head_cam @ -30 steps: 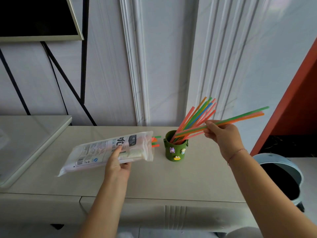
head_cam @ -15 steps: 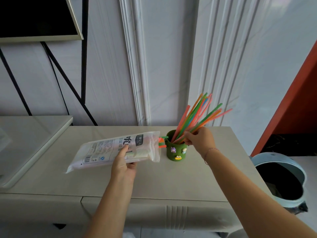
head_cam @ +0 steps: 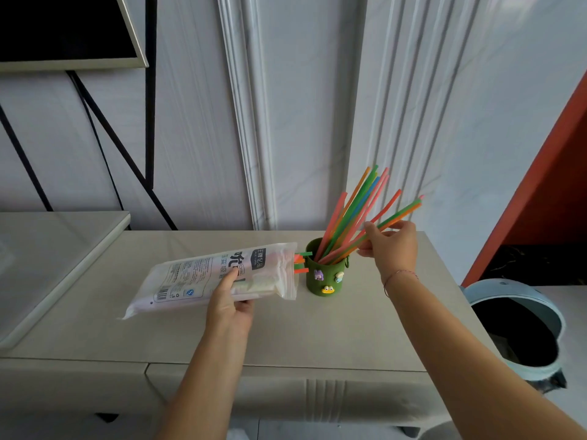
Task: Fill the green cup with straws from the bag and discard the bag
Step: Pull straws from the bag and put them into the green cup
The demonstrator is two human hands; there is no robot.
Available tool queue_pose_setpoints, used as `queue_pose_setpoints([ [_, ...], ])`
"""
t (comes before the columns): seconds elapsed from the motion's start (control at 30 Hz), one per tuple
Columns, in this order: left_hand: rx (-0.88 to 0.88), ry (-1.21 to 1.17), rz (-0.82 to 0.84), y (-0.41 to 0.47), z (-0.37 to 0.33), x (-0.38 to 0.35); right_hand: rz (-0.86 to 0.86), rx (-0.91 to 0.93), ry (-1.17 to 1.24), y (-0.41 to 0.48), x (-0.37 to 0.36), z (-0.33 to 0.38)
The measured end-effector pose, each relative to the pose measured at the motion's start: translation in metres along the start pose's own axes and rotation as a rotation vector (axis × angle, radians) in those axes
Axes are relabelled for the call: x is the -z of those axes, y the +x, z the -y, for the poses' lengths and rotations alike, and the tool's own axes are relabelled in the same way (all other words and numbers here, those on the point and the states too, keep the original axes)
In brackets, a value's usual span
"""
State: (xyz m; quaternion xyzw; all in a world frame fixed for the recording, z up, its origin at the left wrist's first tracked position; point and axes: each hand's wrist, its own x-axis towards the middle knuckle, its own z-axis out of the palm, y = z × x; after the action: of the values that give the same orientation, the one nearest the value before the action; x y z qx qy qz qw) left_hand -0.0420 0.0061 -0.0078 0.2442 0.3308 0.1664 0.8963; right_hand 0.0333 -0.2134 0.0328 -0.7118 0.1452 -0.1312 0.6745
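A green cup (head_cam: 325, 277) with small animal charms stands on the beige cabinet top (head_cam: 317, 328). Several coloured straws (head_cam: 355, 214) lean out of it to the upper right. My right hand (head_cam: 392, 249) is just right of the cup, its fingers pinching the lowest green and orange straws, whose lower ends are in the cup. My left hand (head_cam: 230, 304) holds a clear plastic straw bag (head_cam: 209, 276) above the cabinet, left of the cup. The bag's open mouth points at the cup, with a few orange and green straw ends (head_cam: 301, 263) poking out.
A pale blue bin (head_cam: 521, 325) with a dark inside stands on the floor to the right of the cabinet. A lower glass-topped surface (head_cam: 54, 258) adjoins on the left. A white panelled wall is behind, and an orange panel (head_cam: 552, 185) is at the far right.
My right hand carried a few straws leftward and down into the cup, then slid up along them to the right. The bag shifted slightly toward the cup.
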Motion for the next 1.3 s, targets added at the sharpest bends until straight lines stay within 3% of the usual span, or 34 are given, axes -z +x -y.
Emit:
queue_pose_setpoints([
  [0.3,-0.025,-0.007,0.014,0.003,-0.003,0.001,0.004,-0.112,0.044,0.016,-0.004,0.0],
  [0.83,-0.022,0.003,0.011,0.009,-0.004,0.003,0.179,0.093,-0.053,0.026,-0.012,0.006],
  [1.0,-0.011,0.007,0.007,0.007,0.0,0.002,0.23,0.105,-0.171,0.025,-0.013,-0.001],
  [1.3,0.024,0.045,0.015,0.009,0.004,0.001,0.348,0.05,-0.163,0.018,-0.011,-0.01],
])
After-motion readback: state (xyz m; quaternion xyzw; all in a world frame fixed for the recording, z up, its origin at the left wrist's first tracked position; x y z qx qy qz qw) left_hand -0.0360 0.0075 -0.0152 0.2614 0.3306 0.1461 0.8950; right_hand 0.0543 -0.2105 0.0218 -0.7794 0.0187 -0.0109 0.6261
